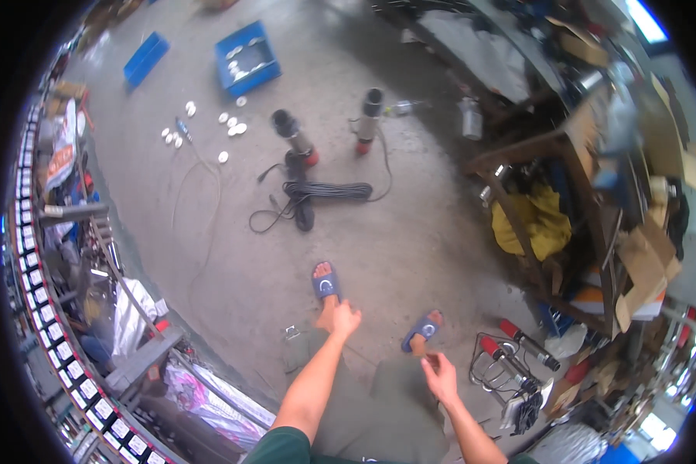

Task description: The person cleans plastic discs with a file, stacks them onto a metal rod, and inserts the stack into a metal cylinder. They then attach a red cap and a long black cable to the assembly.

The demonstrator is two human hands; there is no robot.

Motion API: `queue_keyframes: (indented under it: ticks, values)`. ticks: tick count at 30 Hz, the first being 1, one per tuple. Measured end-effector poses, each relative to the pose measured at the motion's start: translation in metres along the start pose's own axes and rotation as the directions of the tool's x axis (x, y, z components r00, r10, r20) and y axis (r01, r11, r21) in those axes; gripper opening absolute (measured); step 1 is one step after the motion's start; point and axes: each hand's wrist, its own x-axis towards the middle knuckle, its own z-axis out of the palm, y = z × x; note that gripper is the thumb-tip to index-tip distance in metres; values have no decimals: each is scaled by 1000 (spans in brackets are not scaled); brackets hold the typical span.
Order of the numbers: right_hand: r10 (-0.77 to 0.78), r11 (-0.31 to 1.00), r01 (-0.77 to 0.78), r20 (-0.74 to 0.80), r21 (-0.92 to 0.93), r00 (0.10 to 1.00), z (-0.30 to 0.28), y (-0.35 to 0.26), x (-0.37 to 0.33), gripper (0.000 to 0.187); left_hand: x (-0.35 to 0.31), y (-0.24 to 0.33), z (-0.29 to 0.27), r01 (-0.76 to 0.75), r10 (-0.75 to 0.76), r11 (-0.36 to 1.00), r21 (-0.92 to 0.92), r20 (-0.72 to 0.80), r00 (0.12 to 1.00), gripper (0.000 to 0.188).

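My left hand (346,319) is in front of my left shin, its fingers curled together; whether anything is between them I cannot make out. Lower and to the right, my right hand (441,377) hangs by my right knee with its fingers apart and nothing visible in it. Ahead of my feet lies a coiled black cable (329,191). Beyond the coil stand two metal cylinders with black tops and red ends, a left cylinder (294,135) and a right cylinder (369,124). A cable runs from the right one to the coil.
White discs (240,128) lie scattered on the concrete floor near a blue bin (247,58) and a blue tray (145,59). Red-ended cylinders (510,357) with cables lie at right. A cluttered metal rack (533,155) bounds the right side; a long shelf (143,363) the left.
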Motion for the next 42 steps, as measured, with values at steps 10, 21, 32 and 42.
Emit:
queue_keyframes:
  ticks: [10, 21, 32, 42]
  values:
    - [-211, 868, 326, 318, -375, 924, 159, -154, 250, 33, 214, -88, -104, 338, -385, -83, -937, 343, 857, 37]
    - [-112, 919, 338, 687, -204, 718, 281, -158, 327, 33, 463, -187, -125, -134, -320, -805, -578, 232, 919, 49]
    - [51, 999, -40, 449, -35, 892, 229, -130, 332, 30, 320, 1, -175, -327, -213, 186, -927, -363, 907, 24]
    - [-195, 959, 106, 345, 262, 918, 121, -293, 316, 23, 248, 153, -234, -362, -21, 602, -712, -467, 884, 49]
